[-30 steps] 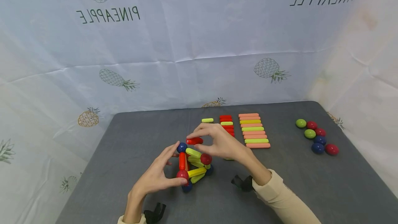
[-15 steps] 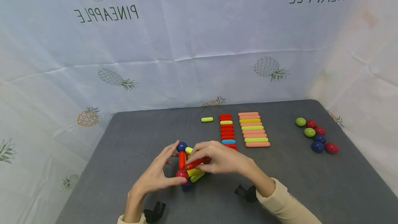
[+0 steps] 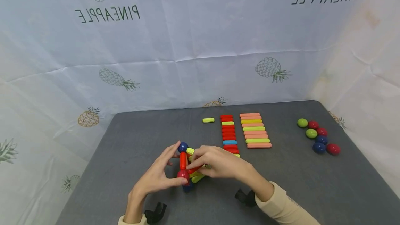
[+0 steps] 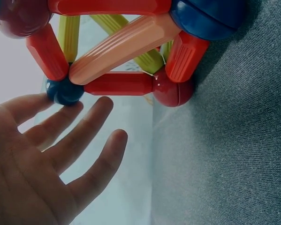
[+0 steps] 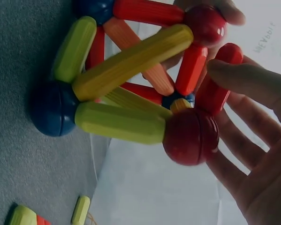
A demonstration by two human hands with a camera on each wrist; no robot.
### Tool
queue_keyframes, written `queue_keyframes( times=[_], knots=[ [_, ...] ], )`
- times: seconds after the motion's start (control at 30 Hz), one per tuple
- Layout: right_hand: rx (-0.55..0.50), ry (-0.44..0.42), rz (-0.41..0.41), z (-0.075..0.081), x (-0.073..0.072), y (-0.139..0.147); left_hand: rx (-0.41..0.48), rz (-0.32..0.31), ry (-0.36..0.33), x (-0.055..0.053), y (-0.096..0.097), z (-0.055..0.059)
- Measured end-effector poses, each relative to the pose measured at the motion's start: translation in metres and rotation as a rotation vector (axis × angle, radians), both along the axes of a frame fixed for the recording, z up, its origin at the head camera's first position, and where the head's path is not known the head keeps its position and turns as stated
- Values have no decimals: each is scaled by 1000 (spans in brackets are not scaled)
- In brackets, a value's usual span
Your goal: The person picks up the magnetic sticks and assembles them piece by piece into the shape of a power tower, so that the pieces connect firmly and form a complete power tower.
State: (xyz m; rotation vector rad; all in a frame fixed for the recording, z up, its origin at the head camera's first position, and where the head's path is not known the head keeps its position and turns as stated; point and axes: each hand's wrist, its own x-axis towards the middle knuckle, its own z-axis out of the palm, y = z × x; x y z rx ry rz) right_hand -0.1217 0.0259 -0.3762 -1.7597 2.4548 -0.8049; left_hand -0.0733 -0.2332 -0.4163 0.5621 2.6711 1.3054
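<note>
A frame of magnetic rods and balls (image 3: 183,161) stands on the grey table in front of me. My left hand (image 3: 156,176) steadies its left side, thumb at a red ball (image 3: 183,174) and fingertips at a blue ball (image 3: 182,147). In the left wrist view, spread fingers touch that blue ball from below. My right hand (image 3: 215,162) pinches a red magnetic rod (image 5: 216,89) between thumb and fingers. One end of this rod meets a dark red ball (image 5: 189,137) at the frame's corner. In the head view the right fingers cover that corner.
Beyond the right hand lie a column of mostly red rods (image 3: 228,130) and a column of longer, mostly peach rods (image 3: 254,132). A single lime rod (image 3: 208,120) lies apart. Several balls (image 3: 320,141) cluster at the right. A printed cloth (image 3: 187,86) hangs behind the table.
My right hand has brought the red rod down from above the frame to its upper right corner, onto the dark red ball. The left hand has stayed in place.
</note>
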Motion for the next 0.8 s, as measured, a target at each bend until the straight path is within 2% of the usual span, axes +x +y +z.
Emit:
queue_keyframes(
  times=[0.27,0.47,0.53,0.67,0.8],
  knots=[
    [59,69,-42,-2,4,-4,-3,-6,19,-2,0,-2],
    [100,208,-87,-7,7,-9,-14,4,18,-2,1,-3],
    [102,222,-94,-9,7,-10,-12,0,29,-2,2,-4],
    [74,164,-85,-11,5,-8,2,-25,55,-2,0,-8],
    [-53,0,-33,-13,-5,-1,10,-82,82,-3,-2,-12]
  ],
)
